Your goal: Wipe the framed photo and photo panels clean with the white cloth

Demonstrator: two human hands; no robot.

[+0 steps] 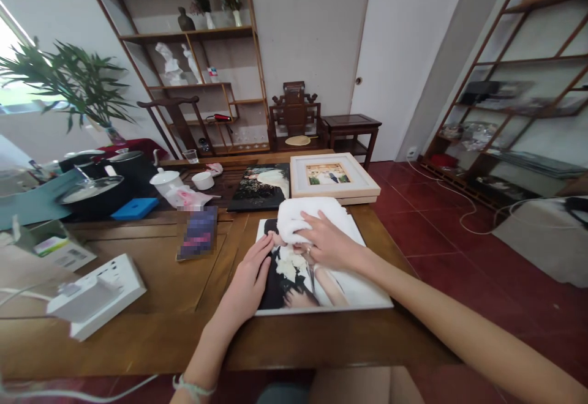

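Right hand: the right hand (pixel 327 240) is bent over a white cloth (pixel 294 214) and grips it; a ring is on one finger.
Left hand: the left hand (pixel 252 267) is open and lies flat on the left side of the big photo (pixel 362 288).
Big photo: it lies on the table (pixel 174 343) near the front edge, with white flowers and dark clothes in it.
In the way: the cloth and the right hand hide the top part of the big photo.
Just behind: a pale wood frame (pixel 335 196) lies flat with a small picture in it, and a dark picture (pixel 261 187) is beside it.
Left side of table: a white power strip (pixel 114 288), an open box (pixel 68 256), a blue block (pixel 135 209), a pan with a glass lid (pixel 92 193) and a black pot (pixel 133 171).
Middle of table: a white teapot (pixel 166 179), a small white cup (pixel 203 180), a clear glass (pixel 190 156) and a purple packet (pixel 197 232).
Back of room: a shelf (pixel 220 30) with vases, a dark chair (pixel 294 110), a little stand (pixel 353 121) and a leafy plant (pixel 87 79).
Words: the print on the open box is too small to read, and the purple packet is blurred.
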